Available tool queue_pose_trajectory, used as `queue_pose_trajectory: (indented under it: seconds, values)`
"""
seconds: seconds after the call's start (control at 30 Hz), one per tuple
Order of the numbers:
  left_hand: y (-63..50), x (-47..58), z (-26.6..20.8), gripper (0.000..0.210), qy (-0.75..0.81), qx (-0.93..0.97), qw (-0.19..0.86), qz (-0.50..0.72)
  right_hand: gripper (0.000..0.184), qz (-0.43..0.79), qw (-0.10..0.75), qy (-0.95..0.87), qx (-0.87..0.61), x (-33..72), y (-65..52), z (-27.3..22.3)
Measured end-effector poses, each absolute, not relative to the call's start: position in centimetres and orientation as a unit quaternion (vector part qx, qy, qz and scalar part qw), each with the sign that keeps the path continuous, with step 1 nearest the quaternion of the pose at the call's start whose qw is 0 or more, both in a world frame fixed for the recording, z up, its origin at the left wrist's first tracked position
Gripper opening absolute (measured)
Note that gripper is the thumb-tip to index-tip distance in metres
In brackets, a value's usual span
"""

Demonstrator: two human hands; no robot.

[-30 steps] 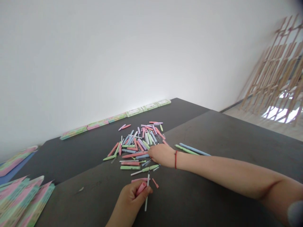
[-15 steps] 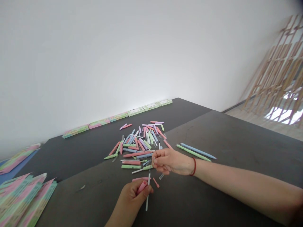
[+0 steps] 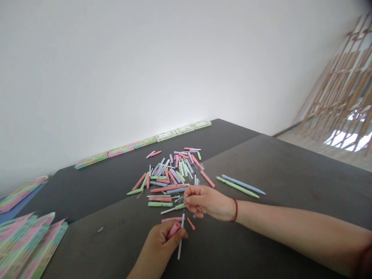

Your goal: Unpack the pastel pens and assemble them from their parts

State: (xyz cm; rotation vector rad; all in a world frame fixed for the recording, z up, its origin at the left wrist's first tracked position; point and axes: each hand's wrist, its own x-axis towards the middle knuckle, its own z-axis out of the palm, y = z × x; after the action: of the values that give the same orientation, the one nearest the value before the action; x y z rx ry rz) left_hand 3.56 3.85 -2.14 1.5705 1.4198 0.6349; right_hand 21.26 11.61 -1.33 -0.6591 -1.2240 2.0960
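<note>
My left hand [image 3: 161, 241] is closed around a pink pen barrel [image 3: 173, 230] and a thin white pen refill [image 3: 180, 244]. The refill stands upright between thumb and finger, dark tip pointing up. Just above that tip, my right hand [image 3: 205, 201] is pinched; whatever sits between its fingertips is too small to make out. Behind both hands spreads a pile of pen parts [image 3: 170, 176] in pink, green, blue, purple and white. A small pink piece [image 3: 191, 223] and a pink tube [image 3: 168, 220] lie close to my left hand.
A green pen [image 3: 238, 187] and a blue pen [image 3: 244, 184] lie side by side at right on the dark table [image 3: 305, 201]. Flat boxes [image 3: 120, 150] line the wall edge. Colourful packets [image 3: 29, 240] are stacked at the lower left. Wooden slats [image 3: 343, 85] stand beyond the table.
My right hand has shifted slightly left and down, closer to the refill tip. My left hand keeps its hold on the barrel and refill.
</note>
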Motion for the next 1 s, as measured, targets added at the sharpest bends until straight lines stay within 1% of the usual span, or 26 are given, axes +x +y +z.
queue_pose_trajectory:
  seconds: [0.2, 0.33, 0.47, 0.67, 0.87, 1.0]
  values:
    - [3.9, 3.5, -2.1, 0.032, 0.572, 0.634, 0.453, 0.254, 0.011, 0.759, 0.300, -0.524, -0.244, 21.2, 11.3, -1.6]
    - [3.9, 3.6, -2.0, 0.032, 0.561, 0.636, 0.460, 0.265, 0.006, 0.713, 0.268, -0.598, -0.248, 21.2, 11.2, -1.8]
    - [3.9, 3.6, -1.8, 0.033, 0.548, 0.643, 0.465, 0.263, 0.005, 0.699, 0.259, -0.619, -0.246, 21.1, 11.0, -1.9]
    - [3.8, 3.7, -1.8, 0.033, 0.546, 0.642, 0.462, 0.277, 0.010, 0.706, 0.265, -0.609, -0.247, 20.8, 11.0, -2.5]
    - [4.0, 3.3, -2.3, 0.034, 0.539, 0.617, 0.504, 0.275, 0.014, 0.730, 0.268, -0.581, -0.241, 20.7, 10.7, -2.4]
    - [4.1, 3.2, -2.3, 0.035, 0.537, 0.611, 0.510, 0.281, 0.016, 0.732, 0.265, -0.583, -0.232, 20.7, 10.6, -2.4]
